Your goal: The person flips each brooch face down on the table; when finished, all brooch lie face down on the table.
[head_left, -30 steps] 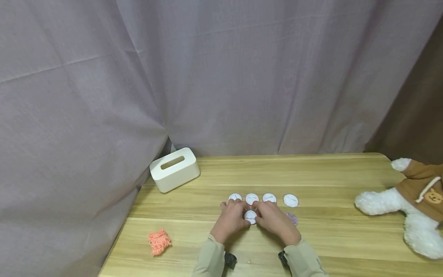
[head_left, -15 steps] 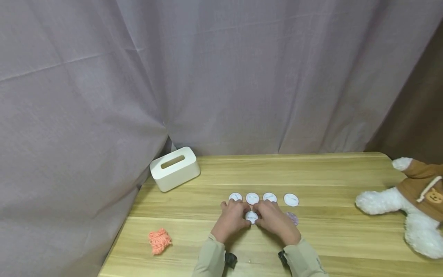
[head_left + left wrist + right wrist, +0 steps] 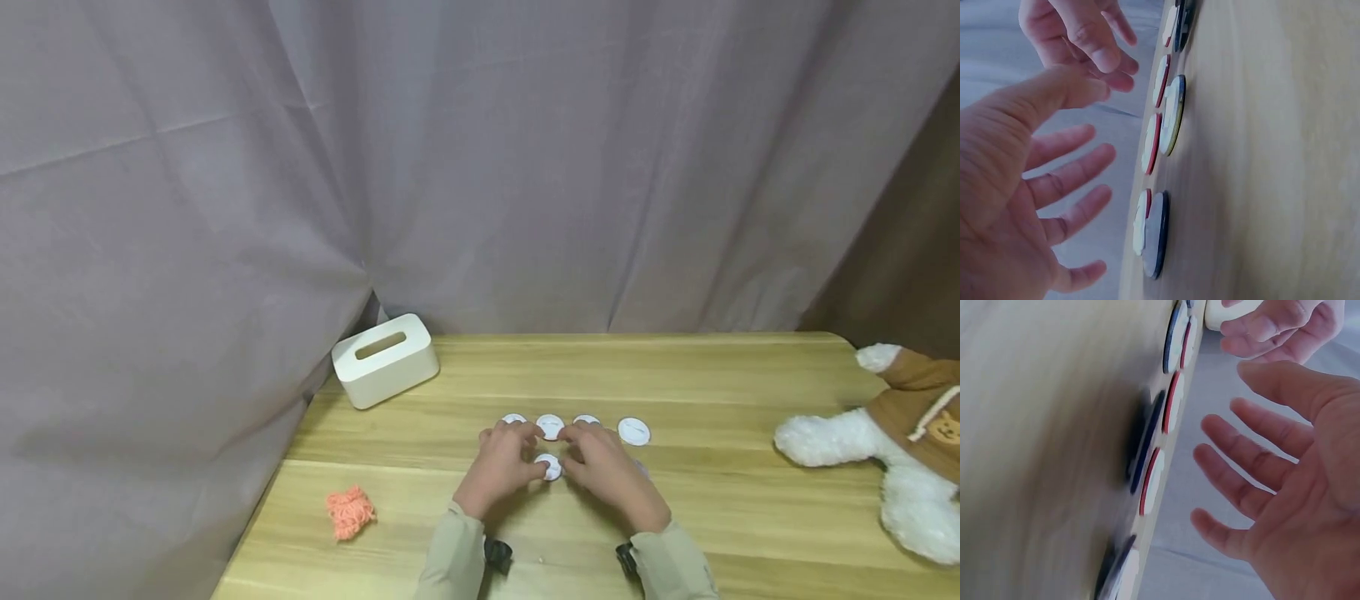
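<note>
A white round pin badge (image 3: 553,468) lies back side up on the wooden table between my two hands. My left hand (image 3: 501,468) is just left of it, fingers spread, the thumb tip overlapping its edge in the head view. On the other side my right hand (image 3: 606,473) hovers with parted fingers. Both wrist views show the hands raised beside the badges and holding nothing. Behind them runs a row of similar badges, including one straight ahead (image 3: 550,427) and one at the right end (image 3: 634,432). A purple badge (image 3: 642,468) is mostly hidden by my right hand.
A cream tissue box (image 3: 386,362) stands at the back left of the table. Orange yarn (image 3: 350,512) lies near the left edge. At the right sits a white plush toy (image 3: 915,508) in a brown top. A grey curtain (image 3: 480,167) hangs behind the table.
Both hands have let go of the front badge; their fingers have spread and moved apart from it. The badge stays on the table. The head view has shifted slightly.
</note>
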The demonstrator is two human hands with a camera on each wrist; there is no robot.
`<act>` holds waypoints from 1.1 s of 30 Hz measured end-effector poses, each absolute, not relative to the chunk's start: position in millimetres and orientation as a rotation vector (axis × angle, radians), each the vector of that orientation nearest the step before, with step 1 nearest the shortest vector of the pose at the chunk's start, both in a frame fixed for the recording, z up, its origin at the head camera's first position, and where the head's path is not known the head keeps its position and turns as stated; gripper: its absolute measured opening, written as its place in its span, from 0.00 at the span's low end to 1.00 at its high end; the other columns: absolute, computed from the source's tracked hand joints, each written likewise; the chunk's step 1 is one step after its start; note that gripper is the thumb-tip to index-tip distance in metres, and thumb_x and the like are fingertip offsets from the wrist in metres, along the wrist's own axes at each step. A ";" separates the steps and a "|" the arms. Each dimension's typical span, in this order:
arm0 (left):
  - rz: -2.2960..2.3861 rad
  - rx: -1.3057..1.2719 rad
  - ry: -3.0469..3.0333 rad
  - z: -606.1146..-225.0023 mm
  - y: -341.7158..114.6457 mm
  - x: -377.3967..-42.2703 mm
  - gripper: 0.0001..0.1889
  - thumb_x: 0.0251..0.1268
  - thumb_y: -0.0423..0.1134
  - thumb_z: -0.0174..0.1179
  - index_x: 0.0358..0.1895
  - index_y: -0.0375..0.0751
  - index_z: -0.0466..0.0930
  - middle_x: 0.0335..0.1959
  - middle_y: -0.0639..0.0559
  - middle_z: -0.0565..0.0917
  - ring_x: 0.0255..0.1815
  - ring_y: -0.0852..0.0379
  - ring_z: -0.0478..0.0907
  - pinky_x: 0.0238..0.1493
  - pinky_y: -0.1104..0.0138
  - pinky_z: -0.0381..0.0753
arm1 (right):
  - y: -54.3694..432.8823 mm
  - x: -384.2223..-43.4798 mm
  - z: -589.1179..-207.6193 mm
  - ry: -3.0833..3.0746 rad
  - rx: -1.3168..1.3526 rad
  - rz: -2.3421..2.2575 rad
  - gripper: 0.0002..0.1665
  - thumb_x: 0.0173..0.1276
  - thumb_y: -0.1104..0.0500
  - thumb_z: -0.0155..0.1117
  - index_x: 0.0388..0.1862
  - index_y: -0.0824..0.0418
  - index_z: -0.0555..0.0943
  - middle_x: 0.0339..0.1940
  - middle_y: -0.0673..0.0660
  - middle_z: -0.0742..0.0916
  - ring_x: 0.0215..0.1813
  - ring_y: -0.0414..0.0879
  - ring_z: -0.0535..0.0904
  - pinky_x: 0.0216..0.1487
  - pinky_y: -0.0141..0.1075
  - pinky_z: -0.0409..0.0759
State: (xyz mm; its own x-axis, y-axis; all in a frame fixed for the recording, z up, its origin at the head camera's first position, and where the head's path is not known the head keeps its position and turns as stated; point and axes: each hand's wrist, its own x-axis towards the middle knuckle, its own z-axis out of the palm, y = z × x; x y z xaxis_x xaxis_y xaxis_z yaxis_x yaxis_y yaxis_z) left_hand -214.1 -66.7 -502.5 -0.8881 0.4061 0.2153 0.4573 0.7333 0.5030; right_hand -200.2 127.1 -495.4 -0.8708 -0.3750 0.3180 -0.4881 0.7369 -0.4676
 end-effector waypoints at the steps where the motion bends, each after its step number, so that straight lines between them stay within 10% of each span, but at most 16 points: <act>1: -0.889 -0.715 -2.828 -501.2 -65.5 -213.6 0.20 0.53 0.44 0.74 0.50 0.45 0.85 0.39 0.56 0.86 0.46 0.58 0.76 0.52 0.54 0.66 | 129.1 -199.6 -494.7 -2.725 0.681 0.820 0.15 0.58 0.66 0.72 0.46 0.64 0.85 0.40 0.54 0.85 0.46 0.52 0.80 0.49 0.54 0.76; 12: -0.935 -0.818 -2.872 -500.0 -38.5 -211.3 0.27 0.48 0.43 0.76 0.55 0.48 0.83 0.47 0.61 0.86 0.51 0.59 0.75 0.58 0.56 0.63 | 156.6 -189.8 -489.6 -2.840 0.571 0.822 0.19 0.56 0.62 0.76 0.47 0.67 0.85 0.49 0.61 0.87 0.54 0.61 0.80 0.58 0.60 0.71; 33: -0.691 -0.965 -2.893 -509.3 -12.5 -213.1 0.13 0.43 0.37 0.78 0.37 0.52 0.90 0.32 0.67 0.85 0.43 0.60 0.72 0.53 0.50 0.63 | 168.1 -192.2 -496.7 -2.784 0.760 0.715 0.17 0.34 0.71 0.80 0.21 0.55 0.83 0.24 0.44 0.83 0.31 0.43 0.71 0.37 0.42 0.70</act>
